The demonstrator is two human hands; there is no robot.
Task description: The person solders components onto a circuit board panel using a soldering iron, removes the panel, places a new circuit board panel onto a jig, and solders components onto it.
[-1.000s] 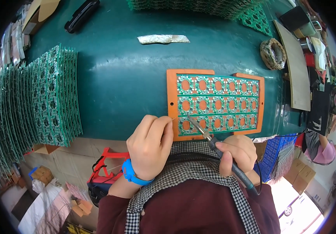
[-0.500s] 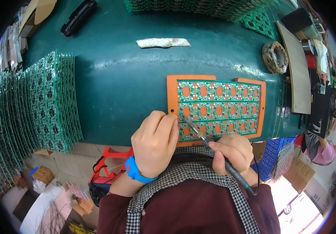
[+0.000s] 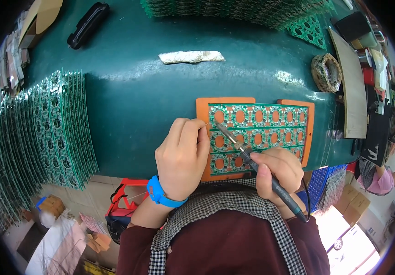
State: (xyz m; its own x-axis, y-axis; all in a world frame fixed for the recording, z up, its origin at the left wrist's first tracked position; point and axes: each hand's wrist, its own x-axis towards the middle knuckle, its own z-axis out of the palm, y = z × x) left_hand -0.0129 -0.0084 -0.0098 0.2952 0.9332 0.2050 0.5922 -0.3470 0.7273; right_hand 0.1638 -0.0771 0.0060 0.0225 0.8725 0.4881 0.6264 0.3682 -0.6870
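One soldering iron (image 3: 248, 153) in right hand (image 3: 281, 170) over green circuit panel (image 3: 268, 128)

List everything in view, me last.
Table: one, green, centre
Tray: one, orange, on table
Circuit panel: one, green, in tray
Soldering iron: one, grey, over panel
Thin wire: one, colour unclear, tray's left edge
Standing panels: many, green, left
Far panels: many, green, far edge
Crinkled strip: one, silvery, beyond tray
Long case: one, black, upper left
Rough ring: one, brown, right
Flat board: one, beige, right
Boxes: several, brown, both sides
Person: one, pink clothing, right edge
Wristband: one, blue, left wrist
Left hand: one, bare, holding wire
Right hand: one, bare, holding iron
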